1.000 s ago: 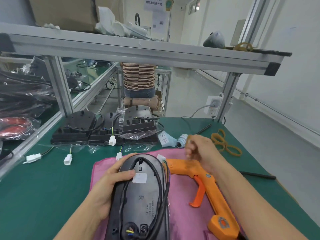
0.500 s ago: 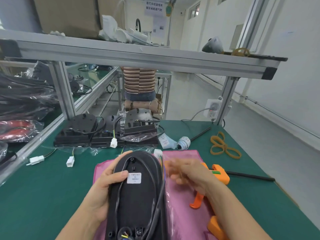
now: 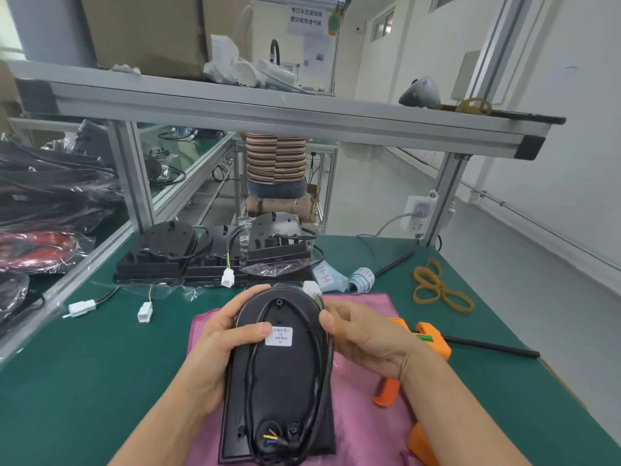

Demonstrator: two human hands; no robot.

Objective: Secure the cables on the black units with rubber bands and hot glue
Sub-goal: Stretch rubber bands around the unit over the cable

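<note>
A black unit [image 3: 282, 375] with a white label lies lengthwise on a pink cloth [image 3: 366, 398] in front of me. A black cable [image 3: 250, 371] loops around its back face, and a white connector [image 3: 312, 288] sticks out at its far end. My left hand [image 3: 218, 344] grips the unit's left side, thumb on the face beside the label. My right hand [image 3: 363, 338] pinches the cable at the unit's upper right edge. The orange hot glue gun [image 3: 428, 341] lies on the cloth under my right forearm. Tan rubber bands [image 3: 437, 290] lie on the green mat at the right.
Several more black units [image 3: 215, 260] with cables and white connectors stand in a row at the back of the mat. A roll of labels [image 3: 361, 279] lies behind the cloth. Aluminium frame posts [image 3: 134, 183] and a shelf overhead border the bench. A person in a striped shirt [image 3: 275, 156] stands behind.
My right hand came back from the far right, past the glue gun, and now pinches the cable at the unit's edge. The unit shifted slightly; my left hand kept its hold.
</note>
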